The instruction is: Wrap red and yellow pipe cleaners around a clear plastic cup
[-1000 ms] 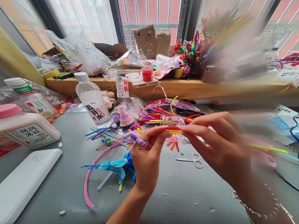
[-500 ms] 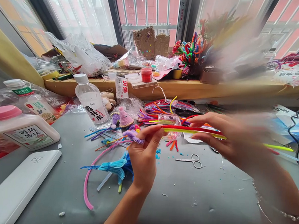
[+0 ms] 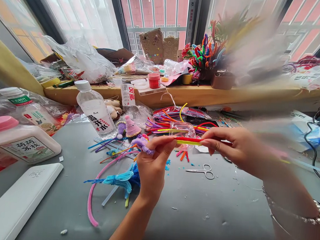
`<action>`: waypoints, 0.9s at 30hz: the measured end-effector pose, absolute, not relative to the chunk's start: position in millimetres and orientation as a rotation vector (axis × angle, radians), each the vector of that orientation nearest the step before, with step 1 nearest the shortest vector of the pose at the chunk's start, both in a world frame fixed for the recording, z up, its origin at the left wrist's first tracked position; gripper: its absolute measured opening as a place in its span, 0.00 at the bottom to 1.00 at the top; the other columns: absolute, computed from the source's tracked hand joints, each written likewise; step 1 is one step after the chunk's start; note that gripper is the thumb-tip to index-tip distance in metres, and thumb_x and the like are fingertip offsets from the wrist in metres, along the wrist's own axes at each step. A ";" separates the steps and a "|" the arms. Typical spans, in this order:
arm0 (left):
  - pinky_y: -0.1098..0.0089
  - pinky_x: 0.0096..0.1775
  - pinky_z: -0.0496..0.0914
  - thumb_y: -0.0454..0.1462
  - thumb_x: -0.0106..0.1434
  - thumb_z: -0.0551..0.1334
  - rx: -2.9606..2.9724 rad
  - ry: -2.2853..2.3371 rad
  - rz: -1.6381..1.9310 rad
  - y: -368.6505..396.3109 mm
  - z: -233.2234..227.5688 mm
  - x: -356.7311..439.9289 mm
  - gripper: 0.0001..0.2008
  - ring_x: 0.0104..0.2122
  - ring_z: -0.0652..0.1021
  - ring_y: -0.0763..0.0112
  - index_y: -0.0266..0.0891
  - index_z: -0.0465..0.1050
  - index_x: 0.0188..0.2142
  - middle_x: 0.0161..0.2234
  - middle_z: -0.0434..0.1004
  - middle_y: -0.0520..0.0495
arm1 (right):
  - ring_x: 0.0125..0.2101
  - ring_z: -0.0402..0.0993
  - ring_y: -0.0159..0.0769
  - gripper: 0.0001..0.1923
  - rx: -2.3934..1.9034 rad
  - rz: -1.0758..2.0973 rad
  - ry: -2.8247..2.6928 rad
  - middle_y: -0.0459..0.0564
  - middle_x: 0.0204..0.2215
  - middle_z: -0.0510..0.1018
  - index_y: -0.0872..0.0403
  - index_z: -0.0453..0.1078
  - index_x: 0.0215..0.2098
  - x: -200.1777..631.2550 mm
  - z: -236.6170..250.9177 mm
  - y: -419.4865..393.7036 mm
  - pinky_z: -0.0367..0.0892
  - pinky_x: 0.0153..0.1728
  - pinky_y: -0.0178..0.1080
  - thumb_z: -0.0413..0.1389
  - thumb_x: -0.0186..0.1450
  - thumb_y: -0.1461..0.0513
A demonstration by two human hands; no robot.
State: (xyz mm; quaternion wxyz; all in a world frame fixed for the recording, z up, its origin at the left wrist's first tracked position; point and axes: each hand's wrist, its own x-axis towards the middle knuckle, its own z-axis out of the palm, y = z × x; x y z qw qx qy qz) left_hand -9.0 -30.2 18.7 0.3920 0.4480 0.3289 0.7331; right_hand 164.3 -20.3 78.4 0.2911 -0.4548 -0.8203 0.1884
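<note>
Red and yellow pipe cleaners (image 3: 188, 140) lie side by side, stretched level between my two hands above the grey table. My left hand (image 3: 155, 159) pinches them at their left end between thumb and fingers. My right hand (image 3: 228, 147) is closed on them a short way to the right, its fingers pressed together. A fuzzy purple ring (image 3: 143, 145) shows at my left hand. Left of that hand lie a bundle of blue pipe cleaners (image 3: 120, 180) and a curved pink pipe cleaner (image 3: 92, 198). Small scissors (image 3: 204, 171) rest on the table below the right hand.
A water bottle (image 3: 96, 111), a pink-capped bottle (image 3: 22, 141) and a white power bank (image 3: 24, 202) stand or lie at the left. Behind my hands is a heap of coloured pipe cleaners (image 3: 162, 125). The wooden sill (image 3: 161, 98) holds bags and a red jar (image 3: 154, 80).
My right hand has slid left along the pipe cleaners, nearer my left hand, and its fingers have closed on them. The left hand keeps its pinch; the view has shifted slightly.
</note>
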 end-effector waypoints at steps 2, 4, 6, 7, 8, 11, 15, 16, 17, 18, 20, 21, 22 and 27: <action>0.77 0.32 0.72 0.31 0.52 0.63 1.151 0.839 1.856 -30.0 18.3 -9.1 0.05 0.27 0.77 0.76 0.42 0.75 0.29 0.26 0.77 0.54 | 0.18 0.64 0.25 0.14 -1.218 0.502 -2.190 0.43 0.17 0.72 0.53 0.70 0.27 165.3 78.5 -20.0 0.56 0.18 0.29 0.48 0.62 0.56; 0.76 0.32 0.72 0.32 0.52 0.64 1.155 0.853 1.854 -29.8 18.1 -8.9 0.05 0.27 0.77 0.76 0.42 0.75 0.29 0.26 0.77 0.53 | 0.17 0.63 0.25 0.14 -1.224 0.515 -2.196 0.43 0.17 0.71 0.53 0.71 0.27 165.9 79.0 -19.7 0.55 0.18 0.29 0.48 0.62 0.55; 0.76 0.31 0.72 0.32 0.51 0.64 1.156 0.851 1.845 -29.8 18.3 -8.6 0.05 0.26 0.77 0.76 0.42 0.76 0.29 0.26 0.77 0.54 | 0.17 0.63 0.25 0.14 -1.238 0.527 -2.201 0.42 0.17 0.71 0.53 0.70 0.27 166.3 79.9 -19.3 0.54 0.17 0.29 0.48 0.62 0.55; 0.76 0.31 0.72 0.32 0.52 0.64 1.156 0.842 1.837 -29.9 18.4 -8.5 0.05 0.26 0.77 0.76 0.42 0.76 0.29 0.26 0.77 0.54 | 0.17 0.63 0.25 0.14 -1.245 0.531 -2.206 0.42 0.16 0.71 0.52 0.70 0.27 166.5 80.3 -19.1 0.54 0.16 0.29 0.49 0.62 0.55; 0.76 0.31 0.72 0.32 0.52 0.64 1.154 0.835 1.830 -29.9 18.5 -8.5 0.05 0.26 0.77 0.76 0.43 0.76 0.29 0.25 0.77 0.54 | 0.17 0.63 0.25 0.13 -1.249 0.532 -2.215 0.41 0.16 0.71 0.52 0.70 0.26 166.8 80.6 -18.8 0.54 0.16 0.29 0.49 0.62 0.55; 0.76 0.31 0.72 0.33 0.51 0.64 1.145 0.863 1.834 -29.5 18.3 -8.2 0.04 0.26 0.77 0.75 0.42 0.76 0.29 0.25 0.77 0.54 | 0.19 0.66 0.27 0.13 -1.235 0.496 -2.273 0.42 0.19 0.73 0.52 0.69 0.31 167.8 79.2 -18.3 0.59 0.19 0.29 0.46 0.63 0.55; 0.75 0.31 0.72 0.33 0.51 0.64 1.161 0.914 1.867 -28.3 16.5 -7.3 0.04 0.27 0.77 0.75 0.41 0.75 0.29 0.26 0.77 0.53 | 0.31 0.73 0.33 0.20 -1.254 0.295 -2.309 0.49 0.34 0.77 0.53 0.62 0.48 165.2 71.4 -18.2 0.66 0.29 0.34 0.47 0.62 0.51; 0.75 0.31 0.72 0.33 0.51 0.64 1.170 0.916 1.871 -28.1 15.8 -7.1 0.04 0.27 0.77 0.75 0.41 0.75 0.29 0.26 0.77 0.53 | 0.33 0.73 0.36 0.26 -1.264 0.226 -2.307 0.51 0.37 0.76 0.53 0.59 0.52 163.2 68.8 -18.3 0.66 0.30 0.35 0.49 0.60 0.49; 0.75 0.32 0.72 0.32 0.51 0.64 1.177 0.916 1.871 -28.1 15.0 -6.9 0.05 0.27 0.77 0.75 0.41 0.75 0.29 0.26 0.77 0.53 | 0.34 0.73 0.38 0.32 -1.277 0.156 -2.305 0.53 0.39 0.76 0.54 0.56 0.54 160.7 66.3 -18.3 0.67 0.31 0.36 0.51 0.57 0.47; 0.75 0.32 0.72 0.32 0.51 0.64 1.183 0.914 1.868 -28.1 14.4 -6.7 0.05 0.27 0.77 0.76 0.42 0.75 0.30 0.27 0.77 0.54 | 0.34 0.73 0.39 0.37 -1.292 0.084 -2.304 0.54 0.39 0.75 0.55 0.53 0.56 157.8 63.8 -18.4 0.67 0.30 0.37 0.53 0.54 0.45; 0.76 0.33 0.71 0.32 0.51 0.64 1.191 0.903 1.851 -28.4 13.4 -6.4 0.06 0.28 0.77 0.77 0.43 0.75 0.30 0.27 0.77 0.54 | 0.31 0.74 0.41 0.43 -1.315 -0.053 -2.312 0.54 0.35 0.76 0.58 0.50 0.58 151.8 59.6 -18.3 0.67 0.26 0.38 0.54 0.53 0.44; 0.76 0.34 0.71 0.32 0.52 0.64 1.192 0.896 1.840 -28.6 13.2 -6.3 0.06 0.29 0.77 0.77 0.43 0.75 0.30 0.28 0.77 0.54 | 0.29 0.74 0.40 0.42 -1.318 -0.115 -2.321 0.53 0.33 0.77 0.58 0.50 0.58 149.1 57.9 -18.3 0.66 0.24 0.37 0.53 0.53 0.45; 0.77 0.34 0.71 0.32 0.52 0.64 1.190 0.887 1.826 -28.7 13.2 -6.2 0.06 0.30 0.77 0.77 0.43 0.75 0.31 0.29 0.77 0.54 | 0.27 0.74 0.39 0.39 -1.310 -0.169 -2.329 0.52 0.31 0.77 0.58 0.51 0.58 146.8 56.5 -18.1 0.65 0.23 0.36 0.53 0.55 0.46; 0.78 0.34 0.70 0.33 0.51 0.64 1.134 0.863 1.747 -28.2 14.9 -5.5 0.12 0.30 0.76 0.78 0.45 0.72 0.37 0.29 0.76 0.55 | 0.24 0.73 0.37 0.30 -1.269 -0.296 -2.305 0.49 0.27 0.77 0.57 0.58 0.54 143.2 53.6 -17.8 0.63 0.21 0.34 0.52 0.58 0.50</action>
